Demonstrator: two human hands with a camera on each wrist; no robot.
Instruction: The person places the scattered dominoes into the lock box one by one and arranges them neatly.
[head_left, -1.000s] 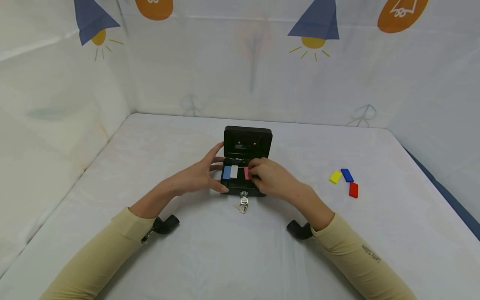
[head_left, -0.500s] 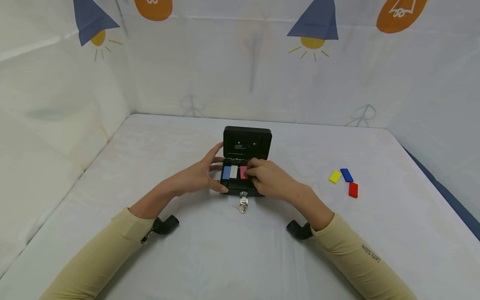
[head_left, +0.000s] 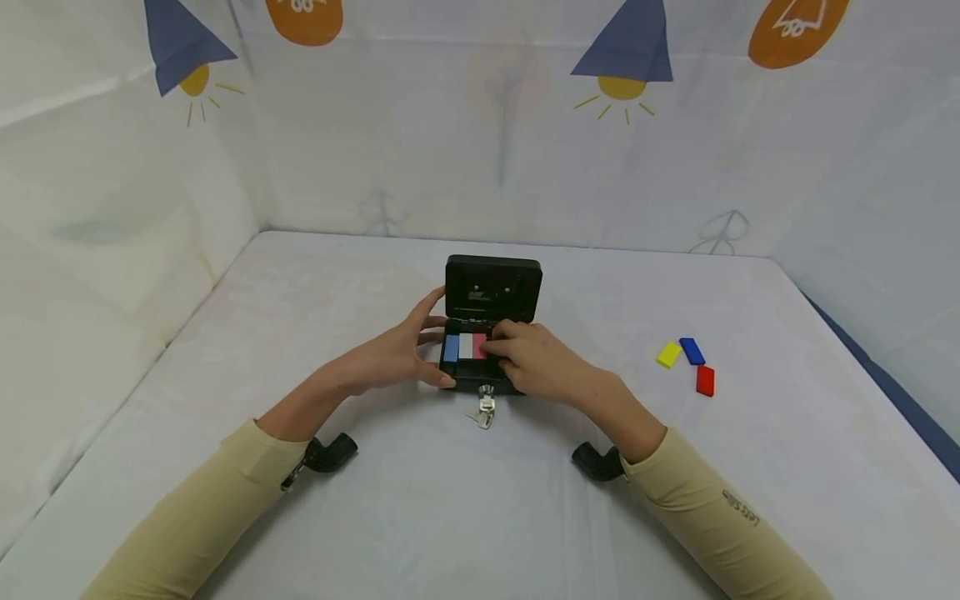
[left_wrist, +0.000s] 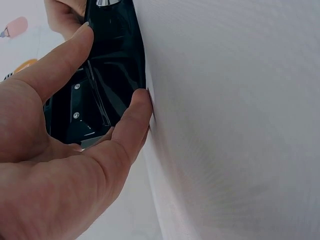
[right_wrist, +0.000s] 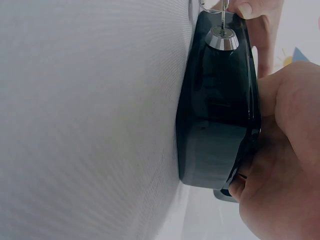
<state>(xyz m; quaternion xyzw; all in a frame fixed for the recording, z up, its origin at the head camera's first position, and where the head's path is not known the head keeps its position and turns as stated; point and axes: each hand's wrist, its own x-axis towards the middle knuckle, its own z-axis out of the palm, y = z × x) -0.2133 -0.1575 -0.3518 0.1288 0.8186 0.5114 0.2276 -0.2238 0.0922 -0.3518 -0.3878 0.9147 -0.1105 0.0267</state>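
A small black metal cash box (head_left: 493, 283) stands with its lid raised. Inside, a light blue block (head_left: 451, 348), a white block (head_left: 466, 347) and a pink block (head_left: 478, 345) lie side by side, pink against white. My left hand (head_left: 393, 357) holds the box's left side, thumb at the front corner and fingers spread toward the back. My right hand (head_left: 546, 360) reaches in over the right part, curled fingers at the pink block's right edge; its fingertips are partly hidden. A silver lock (right_wrist: 222, 40) with keys (head_left: 483, 418) hangs at the front wall.
To the right on the white table (head_left: 480, 517) lie a yellow block (head_left: 669, 354), a dark blue block (head_left: 692, 351) and a red block (head_left: 705, 381). White cloth walls (head_left: 420, 125) with printed lamps rise at the back and sides.
The pink block has slid left with my right hand, from a gap away to right beside the white block. My left hand and the box stay in place.
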